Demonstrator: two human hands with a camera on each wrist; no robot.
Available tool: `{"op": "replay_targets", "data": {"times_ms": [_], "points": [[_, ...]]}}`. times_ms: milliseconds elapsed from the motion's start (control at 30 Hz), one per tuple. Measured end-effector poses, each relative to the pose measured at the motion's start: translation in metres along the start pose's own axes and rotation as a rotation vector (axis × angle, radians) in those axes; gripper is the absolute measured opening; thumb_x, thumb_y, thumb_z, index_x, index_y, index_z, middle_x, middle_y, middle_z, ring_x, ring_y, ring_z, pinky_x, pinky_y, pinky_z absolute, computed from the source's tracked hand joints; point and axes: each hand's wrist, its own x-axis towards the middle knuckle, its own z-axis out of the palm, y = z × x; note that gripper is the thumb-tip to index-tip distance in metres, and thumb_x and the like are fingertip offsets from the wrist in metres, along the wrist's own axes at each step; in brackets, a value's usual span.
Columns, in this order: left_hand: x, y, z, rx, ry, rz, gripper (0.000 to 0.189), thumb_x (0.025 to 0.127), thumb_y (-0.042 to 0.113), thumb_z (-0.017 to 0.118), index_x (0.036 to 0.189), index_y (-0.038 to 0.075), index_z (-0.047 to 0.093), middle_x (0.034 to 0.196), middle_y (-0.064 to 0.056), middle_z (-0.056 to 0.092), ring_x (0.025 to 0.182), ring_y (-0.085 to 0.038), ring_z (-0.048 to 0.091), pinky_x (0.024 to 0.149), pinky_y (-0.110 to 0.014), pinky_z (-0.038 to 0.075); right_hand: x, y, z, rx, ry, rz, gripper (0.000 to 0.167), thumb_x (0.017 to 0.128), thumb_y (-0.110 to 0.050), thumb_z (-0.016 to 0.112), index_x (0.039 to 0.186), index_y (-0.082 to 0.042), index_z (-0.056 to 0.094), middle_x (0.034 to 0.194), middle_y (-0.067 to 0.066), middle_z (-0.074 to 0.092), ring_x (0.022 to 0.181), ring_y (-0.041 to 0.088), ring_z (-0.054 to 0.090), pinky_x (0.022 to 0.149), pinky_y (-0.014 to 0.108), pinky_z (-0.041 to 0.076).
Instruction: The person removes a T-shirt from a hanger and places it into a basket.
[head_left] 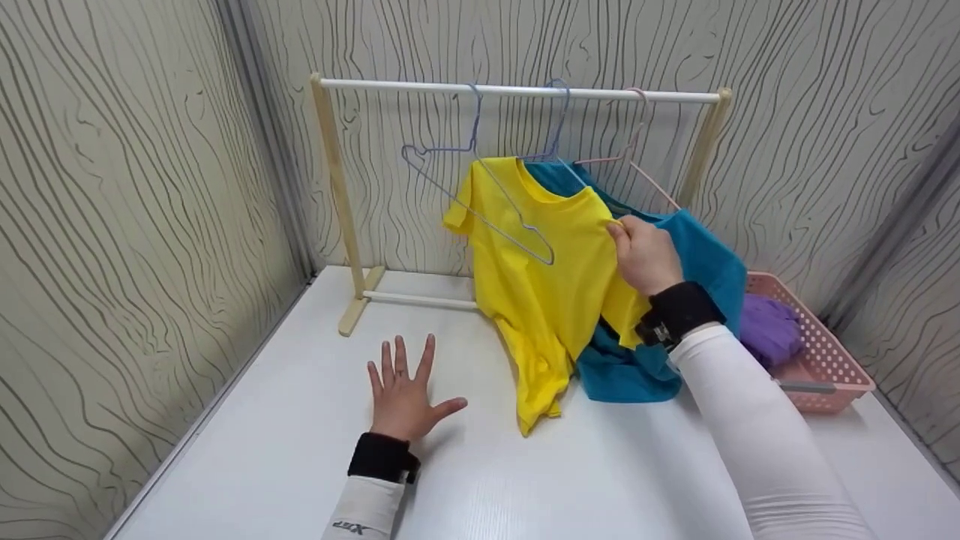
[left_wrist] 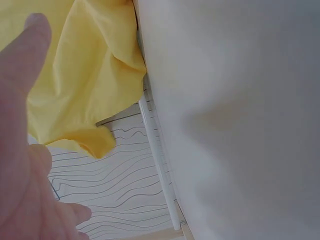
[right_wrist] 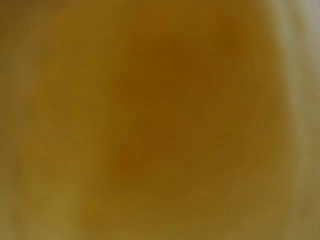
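My right hand [head_left: 649, 253] pinches a yellow T-shirt [head_left: 551, 247] at its right shoulder, near the sleeve. The shirt hangs in front of the rack, its bottom bunched and drooping towards the tabletop. In front of its left part dangles a bare purple-blue hanger [head_left: 478, 150]. A second blue hanger [head_left: 557, 127] reaches down behind the shirt's collar; how far it sits inside the shirt is hidden. My left hand [head_left: 403, 405] is apart from the shirt, fingers spread over the white table. Blurred yellow cloth [right_wrist: 175, 125] fills the right wrist view.
A rack with a white rail [head_left: 397, 86] and wooden posts stands at the back. Behind the yellow shirt, a teal garment [head_left: 701, 247] hangs from a pink hanger [head_left: 637, 127]. At the right, a pink basket [head_left: 832, 352] holds purple cloth [head_left: 769, 330]. Patterned walls enclose the table [head_left: 300, 427].
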Motion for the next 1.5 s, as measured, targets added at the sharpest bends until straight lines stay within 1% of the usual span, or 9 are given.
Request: {"op": "replay_targets", "data": {"times_ms": [100, 233, 433, 633, 767, 867, 1033, 1267, 1500], "points": [[0.000, 0.001, 0.001, 0.005, -0.003, 0.001, 0.111, 0.078, 0.068, 0.077, 0.164, 0.020, 0.026, 0.167, -0.036, 0.014, 0.157, -0.054, 0.006, 0.122, -0.074, 0.007, -0.004, 0.001, -0.005, 0.010, 0.059, -0.031, 0.046, 0.111, -0.040, 0.040, 0.113, 0.001, 0.060, 0.081, 0.013, 0.055, 0.071, 0.027, 0.058, 0.066, 0.029, 0.047], [0.000, 0.001, 0.001, 0.009, 0.000, 0.004, 0.111, 0.078, 0.068, 0.077, 0.164, 0.020, 0.026, 0.167, -0.036, 0.015, 0.156, -0.054, 0.008, 0.122, -0.074, 0.007, -0.011, 0.001, -0.011, 0.029, 0.104, -0.039, 0.046, 0.110, -0.042, 0.041, 0.110, 0.000, 0.060, 0.078, 0.010, 0.051, 0.068, 0.026, 0.056, 0.062, 0.025, 0.046], [-0.001, 0.000, 0.002, 0.008, -0.009, -0.006, 0.110, 0.079, 0.067, 0.077, 0.165, 0.020, 0.025, 0.167, -0.035, 0.014, 0.157, -0.054, 0.006, 0.122, -0.074, 0.006, -0.026, 0.008, -0.012, 0.063, 0.113, -0.059, 0.045, 0.110, -0.041, 0.043, 0.111, 0.000, 0.062, 0.078, 0.008, 0.052, 0.065, 0.020, 0.055, 0.058, 0.020, 0.045], [-0.002, 0.000, 0.003, -0.009, -0.009, -0.009, 0.111, 0.079, 0.066, 0.078, 0.164, 0.020, 0.025, 0.167, -0.036, 0.013, 0.157, -0.054, 0.005, 0.122, -0.074, 0.005, -0.044, 0.017, -0.009, 0.082, 0.108, -0.072, 0.044, 0.110, -0.039, 0.044, 0.117, 0.001, 0.063, 0.082, 0.012, 0.059, 0.067, 0.019, 0.056, 0.059, 0.019, 0.046], [-0.003, 0.000, 0.003, -0.019, -0.010, -0.013, 0.111, 0.079, 0.066, 0.078, 0.164, 0.019, 0.025, 0.166, -0.037, 0.013, 0.157, -0.055, 0.004, 0.122, -0.074, 0.004, -0.058, 0.022, -0.007, 0.109, 0.070, -0.033, 0.049, 0.109, -0.044, 0.043, 0.119, -0.001, 0.062, 0.089, 0.015, 0.063, 0.072, 0.022, 0.058, 0.062, 0.019, 0.048], [-0.003, 0.000, 0.004, -0.025, -0.011, -0.015, 0.111, 0.079, 0.065, 0.078, 0.164, 0.018, 0.025, 0.167, -0.037, 0.012, 0.157, -0.055, 0.004, 0.122, -0.074, 0.004, -0.069, 0.026, -0.004, 0.141, 0.035, 0.020, 0.052, 0.108, -0.049, 0.042, 0.120, -0.002, 0.062, 0.095, 0.016, 0.064, 0.075, 0.024, 0.060, 0.064, 0.021, 0.051], [-0.003, 0.001, 0.002, -0.031, -0.012, -0.019, 0.110, 0.079, 0.065, 0.079, 0.164, 0.019, 0.026, 0.167, -0.036, 0.013, 0.157, -0.054, 0.004, 0.122, -0.074, 0.004, -0.089, 0.032, -0.001, 0.194, -0.023, 0.104, 0.052, 0.108, -0.049, 0.043, 0.123, -0.002, 0.061, 0.103, 0.017, 0.064, 0.081, 0.025, 0.060, 0.069, 0.024, 0.052], [-0.003, 0.003, -0.001, -0.024, -0.009, -0.011, 0.110, 0.079, 0.065, 0.079, 0.164, 0.018, 0.027, 0.166, -0.037, 0.015, 0.156, -0.055, 0.007, 0.122, -0.074, 0.006, -0.115, 0.049, -0.001, 0.220, -0.111, 0.189, 0.057, 0.107, -0.053, 0.044, 0.125, -0.001, 0.061, 0.102, 0.016, 0.062, 0.084, 0.023, 0.059, 0.072, 0.025, 0.053], [-0.002, 0.004, -0.001, 0.000, -0.021, -0.019, 0.112, 0.079, 0.068, 0.077, 0.165, 0.020, 0.025, 0.167, -0.035, 0.015, 0.157, -0.054, 0.007, 0.123, -0.073, 0.007, -0.134, 0.061, -0.010, 0.209, -0.235, 0.269, 0.059, 0.107, -0.053, 0.043, 0.128, 0.000, 0.060, 0.102, 0.012, 0.062, 0.088, 0.022, 0.058, 0.078, 0.026, 0.051]]}}
